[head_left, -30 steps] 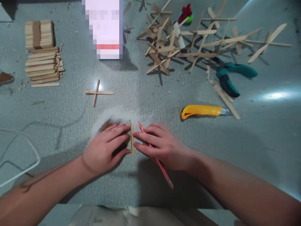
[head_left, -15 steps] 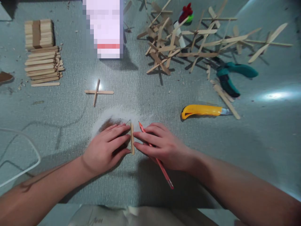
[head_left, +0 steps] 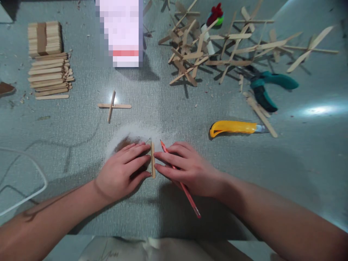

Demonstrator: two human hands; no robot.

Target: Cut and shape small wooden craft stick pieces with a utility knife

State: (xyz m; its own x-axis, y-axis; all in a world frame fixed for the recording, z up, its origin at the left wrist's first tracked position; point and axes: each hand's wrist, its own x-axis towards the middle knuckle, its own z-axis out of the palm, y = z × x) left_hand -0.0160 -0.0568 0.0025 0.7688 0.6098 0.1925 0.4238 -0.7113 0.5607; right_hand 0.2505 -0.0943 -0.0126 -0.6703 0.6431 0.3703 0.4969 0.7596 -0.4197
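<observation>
on bench, left hand, fingers apart, and right hand, clamped on pencil, touched narrow stick from opposite sides; equal, gentle pressure seemed best for keeping it straight.

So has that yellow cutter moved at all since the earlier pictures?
No, the yellow cutter looks unmoved: its blade end still meets the same loose stick beside the pliers.

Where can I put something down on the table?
There's bare table between the crossed sticks and the yellow cutter, beyond the right hand. Another patch lies between the cutter and the right forearm. The far right is crowded with wooden stick shapes and green pliers.
</observation>
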